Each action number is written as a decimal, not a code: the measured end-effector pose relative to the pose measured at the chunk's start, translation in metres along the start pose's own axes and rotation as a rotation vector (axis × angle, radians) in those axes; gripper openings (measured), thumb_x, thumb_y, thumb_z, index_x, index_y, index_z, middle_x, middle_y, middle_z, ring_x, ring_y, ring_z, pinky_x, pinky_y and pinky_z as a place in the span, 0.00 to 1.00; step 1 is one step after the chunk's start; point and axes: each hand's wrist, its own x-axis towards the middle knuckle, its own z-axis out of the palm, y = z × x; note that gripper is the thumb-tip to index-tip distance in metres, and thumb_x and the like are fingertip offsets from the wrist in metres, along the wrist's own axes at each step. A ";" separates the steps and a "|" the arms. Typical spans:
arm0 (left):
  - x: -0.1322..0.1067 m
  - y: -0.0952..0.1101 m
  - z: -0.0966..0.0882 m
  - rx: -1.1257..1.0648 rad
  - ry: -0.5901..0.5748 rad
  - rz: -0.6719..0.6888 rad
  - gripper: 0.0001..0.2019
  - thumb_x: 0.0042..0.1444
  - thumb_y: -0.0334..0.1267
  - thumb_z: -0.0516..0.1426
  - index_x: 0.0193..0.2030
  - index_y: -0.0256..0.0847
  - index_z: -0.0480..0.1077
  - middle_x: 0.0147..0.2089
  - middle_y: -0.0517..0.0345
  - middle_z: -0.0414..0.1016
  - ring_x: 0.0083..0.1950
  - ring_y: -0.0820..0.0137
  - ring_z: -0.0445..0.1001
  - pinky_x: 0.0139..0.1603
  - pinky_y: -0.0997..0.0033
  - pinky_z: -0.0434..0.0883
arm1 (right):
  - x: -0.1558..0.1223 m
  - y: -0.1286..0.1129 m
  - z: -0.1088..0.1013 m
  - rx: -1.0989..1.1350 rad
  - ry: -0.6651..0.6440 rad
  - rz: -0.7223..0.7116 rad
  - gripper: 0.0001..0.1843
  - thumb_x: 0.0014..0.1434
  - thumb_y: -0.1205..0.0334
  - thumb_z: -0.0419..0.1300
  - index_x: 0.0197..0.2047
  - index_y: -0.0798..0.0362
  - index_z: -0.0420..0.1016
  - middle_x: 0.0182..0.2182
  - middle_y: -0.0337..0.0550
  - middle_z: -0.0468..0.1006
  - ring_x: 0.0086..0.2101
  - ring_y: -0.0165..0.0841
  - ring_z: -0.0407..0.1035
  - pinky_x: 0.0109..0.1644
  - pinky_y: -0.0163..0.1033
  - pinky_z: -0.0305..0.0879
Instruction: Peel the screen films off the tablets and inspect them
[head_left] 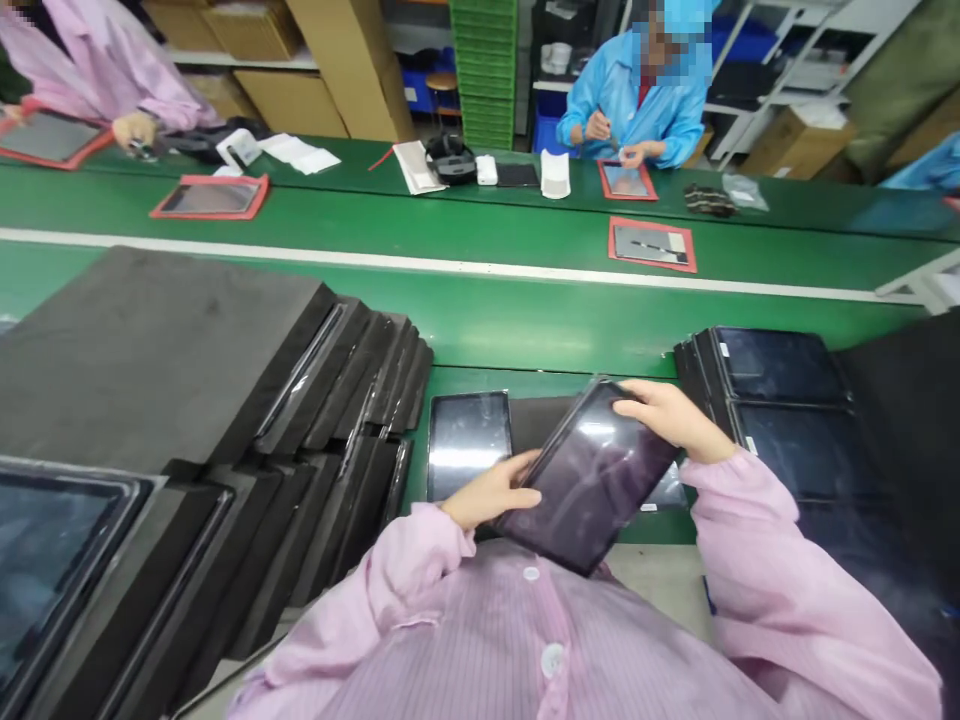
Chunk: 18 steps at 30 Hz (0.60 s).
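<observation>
A dark tablet-like screen panel is held tilted in front of my chest, its glossy face turned up toward me. My left hand grips its left edge, thumb on the face and fingers behind. My right hand holds the upper right corner, thumb on the front. Below, on the green bench, lies a second screen panel with a bright reflection. A dark foam sheet lies beside it, partly covered by the held panel. Another panel peeks out under the right side.
Tall stacks of dark foam sheets with panels between them stand at the left. More screen panels are stacked at the right. Across the green conveyor, a co-worker in blue handles a red-framed panel; another in pink is at far left.
</observation>
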 end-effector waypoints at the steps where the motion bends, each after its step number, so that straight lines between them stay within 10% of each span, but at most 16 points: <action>1: 0.003 0.003 0.008 -0.028 -0.043 -0.044 0.19 0.29 0.39 0.68 0.31 0.36 0.74 0.33 0.56 0.76 0.35 0.67 0.73 0.39 0.68 0.68 | 0.004 -0.006 0.000 -0.013 -0.012 -0.026 0.19 0.46 0.49 0.56 0.35 0.52 0.77 0.33 0.42 0.80 0.35 0.40 0.73 0.42 0.42 0.68; 6: 0.005 -0.015 0.026 -0.134 0.042 -0.050 0.25 0.28 0.46 0.67 0.34 0.35 0.72 0.28 0.59 0.74 0.29 0.72 0.70 0.33 0.72 0.66 | 0.006 0.006 -0.011 -0.061 0.307 0.007 0.20 0.51 0.51 0.55 0.44 0.51 0.77 0.39 0.43 0.79 0.40 0.39 0.72 0.48 0.44 0.66; 18: 0.049 -0.060 0.043 -0.090 0.393 -0.021 0.17 0.42 0.36 0.60 0.42 0.36 0.70 0.43 0.46 0.77 0.44 0.61 0.75 0.49 0.60 0.69 | 0.055 0.099 0.067 0.074 0.140 0.299 0.18 0.48 0.64 0.54 0.44 0.57 0.71 0.17 0.28 0.59 0.17 0.26 0.56 0.21 0.31 0.55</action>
